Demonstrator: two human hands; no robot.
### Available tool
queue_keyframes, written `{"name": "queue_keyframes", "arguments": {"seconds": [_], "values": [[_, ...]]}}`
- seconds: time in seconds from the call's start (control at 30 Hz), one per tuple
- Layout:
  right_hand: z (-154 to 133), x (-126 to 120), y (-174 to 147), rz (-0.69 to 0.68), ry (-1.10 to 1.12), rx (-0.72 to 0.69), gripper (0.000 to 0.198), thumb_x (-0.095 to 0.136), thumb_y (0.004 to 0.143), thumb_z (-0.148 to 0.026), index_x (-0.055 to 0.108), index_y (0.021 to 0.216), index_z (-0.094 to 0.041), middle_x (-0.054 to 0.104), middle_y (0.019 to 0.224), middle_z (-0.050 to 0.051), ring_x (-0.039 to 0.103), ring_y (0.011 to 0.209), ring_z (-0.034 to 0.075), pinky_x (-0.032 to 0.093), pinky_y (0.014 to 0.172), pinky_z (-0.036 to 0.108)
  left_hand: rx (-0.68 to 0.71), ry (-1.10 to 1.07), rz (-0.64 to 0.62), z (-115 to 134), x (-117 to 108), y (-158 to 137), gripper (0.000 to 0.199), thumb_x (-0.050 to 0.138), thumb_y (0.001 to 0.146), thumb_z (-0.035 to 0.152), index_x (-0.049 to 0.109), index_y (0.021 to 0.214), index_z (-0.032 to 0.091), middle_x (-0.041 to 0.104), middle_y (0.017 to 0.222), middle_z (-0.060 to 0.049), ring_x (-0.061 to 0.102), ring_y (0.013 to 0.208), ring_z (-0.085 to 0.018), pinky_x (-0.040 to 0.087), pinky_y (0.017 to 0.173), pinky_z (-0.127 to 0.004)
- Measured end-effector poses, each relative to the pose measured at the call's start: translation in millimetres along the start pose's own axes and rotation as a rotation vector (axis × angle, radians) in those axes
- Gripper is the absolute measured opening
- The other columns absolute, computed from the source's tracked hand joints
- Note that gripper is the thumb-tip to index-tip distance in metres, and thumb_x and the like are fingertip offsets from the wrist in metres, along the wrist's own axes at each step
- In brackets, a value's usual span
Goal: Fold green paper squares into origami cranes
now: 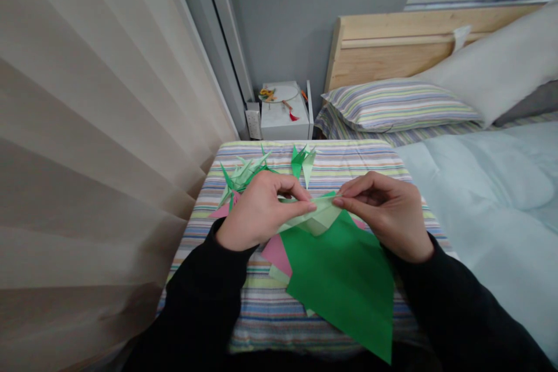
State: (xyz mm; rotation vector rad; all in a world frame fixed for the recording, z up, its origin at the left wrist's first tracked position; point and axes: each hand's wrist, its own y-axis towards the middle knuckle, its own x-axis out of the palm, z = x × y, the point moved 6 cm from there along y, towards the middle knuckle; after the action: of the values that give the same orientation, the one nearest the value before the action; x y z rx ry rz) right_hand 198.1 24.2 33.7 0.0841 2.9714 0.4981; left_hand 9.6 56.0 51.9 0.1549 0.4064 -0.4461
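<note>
A sheet of pale green origami paper (pixel 320 220), partly folded, is stretched between my two hands. My left hand (pixel 265 209) pinches its upper edge between thumb and fingers. At the other end of that edge, my right hand (pixel 383 209) pinches it the same way. Below lies a dark green paper sheet (pixel 344 285), with a pink sheet (pixel 278 254) showing from under it. Beyond my left hand is a pile of folded green paper cranes (pixel 246 173). Two more folded pieces (pixel 304 161), one dark and one pale green, lie behind the held paper.
Everything rests on a striped cloth surface (pixel 257 325). A beige curtain (pixel 96 157) hangs close on the left. To the right is a bed with a pale blue cover (pixel 492 186) and a striped pillow (pixel 401 106). A small white cabinet (pixel 283 127) stands at the back.
</note>
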Motion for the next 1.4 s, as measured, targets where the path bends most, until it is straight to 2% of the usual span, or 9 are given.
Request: {"name": "queue_keyframes", "arguments": {"seconds": [0.17, 0.4, 0.63, 0.8, 0.97, 1.2, 1.4], "values": [[1.4, 0.1, 0.9, -0.018, -0.018, 0.003, 0.019, 0.089, 0.073, -0.028, 0.072, 0.072, -0.021, 0.076, 0.075, 0.004, 0.071, 0.069, 0.019, 0.061, 0.063, 0.031, -0.005, 0.006, 0.012, -0.8, -0.5, -0.8, 0.013, 0.080, 0.076, 0.022, 0.073, 0.066, 0.016, 0.077, 0.075, -0.003, 0.069, 0.072, -0.017, 0.053, 0.073, -0.030], [-1.7, 7.8, 2.2, -0.162, -0.149, -0.045, 0.013, 0.082, 0.080, -0.027, 0.072, 0.076, -0.020, 0.072, 0.072, 0.001, 0.063, 0.061, 0.014, 0.050, 0.053, 0.025, 0.057, 0.095, 0.001, 2.5, 1.6, -1.3, 0.013, 0.076, 0.081, 0.025, 0.073, 0.070, 0.017, 0.076, 0.076, -0.001, 0.068, 0.074, -0.016, 0.050, 0.072, -0.029], [-2.2, 5.2, 1.5, -0.110, -0.151, -0.028, 0.015, 0.077, 0.085, -0.030, 0.072, 0.075, -0.020, 0.074, 0.076, 0.004, 0.064, 0.064, 0.016, 0.049, 0.053, 0.027, 0.101, 0.159, 0.003, 4.7, 1.9, -1.2, 0.017, 0.071, 0.088, 0.032, 0.075, 0.078, 0.018, 0.076, 0.077, 0.001, 0.067, 0.075, -0.016, 0.048, 0.072, -0.027], [-1.4, 7.0, 0.3, -0.103, -0.085, -0.035, 0.017, 0.077, 0.084, -0.027, 0.068, 0.070, -0.021, 0.074, 0.078, 0.005, 0.068, 0.076, 0.020, 0.051, 0.061, 0.031, 0.066, 0.173, 0.019, 3.9, 2.1, -0.2, 0.018, 0.073, 0.085, 0.031, 0.075, 0.072, 0.018, 0.075, 0.072, 0.000, 0.065, 0.071, -0.016, 0.046, 0.068, -0.027], [0.7, 7.9, -0.3, -0.096, -0.090, -0.018, 0.018, 0.078, 0.083, -0.027, 0.068, 0.070, -0.021, 0.074, 0.078, 0.005, 0.068, 0.075, 0.020, 0.050, 0.062, 0.032, 0.036, 0.182, 0.020, 1.8, 3.0, 0.3, 0.019, 0.073, 0.084, 0.031, 0.074, 0.071, 0.017, 0.075, 0.071, -0.002, 0.066, 0.069, -0.017, 0.047, 0.065, -0.028], [1.1, 8.2, -1.5, -0.084, -0.074, -0.015, 0.018, 0.079, 0.082, -0.024, 0.068, 0.069, -0.021, 0.074, 0.077, 0.005, 0.068, 0.077, 0.020, 0.051, 0.064, 0.033, 0.021, 0.150, 0.015, -1.2, 4.0, 0.0, 0.018, 0.072, 0.083, 0.030, 0.074, 0.070, 0.017, 0.077, 0.076, -0.003, 0.069, 0.073, -0.018, 0.051, 0.070, -0.030], [1.2, 9.8, -1.1, -0.096, -0.055, -0.011, 0.020, 0.080, 0.082, -0.029, 0.068, 0.068, -0.021, 0.074, 0.078, 0.005, 0.069, 0.076, 0.021, 0.053, 0.065, 0.033, 0.019, 0.138, 0.011, -0.5, 4.4, -0.2, 0.017, 0.071, 0.082, 0.028, 0.073, 0.069, 0.017, 0.076, 0.074, -0.002, 0.069, 0.071, -0.017, 0.050, 0.068, -0.029]]}}
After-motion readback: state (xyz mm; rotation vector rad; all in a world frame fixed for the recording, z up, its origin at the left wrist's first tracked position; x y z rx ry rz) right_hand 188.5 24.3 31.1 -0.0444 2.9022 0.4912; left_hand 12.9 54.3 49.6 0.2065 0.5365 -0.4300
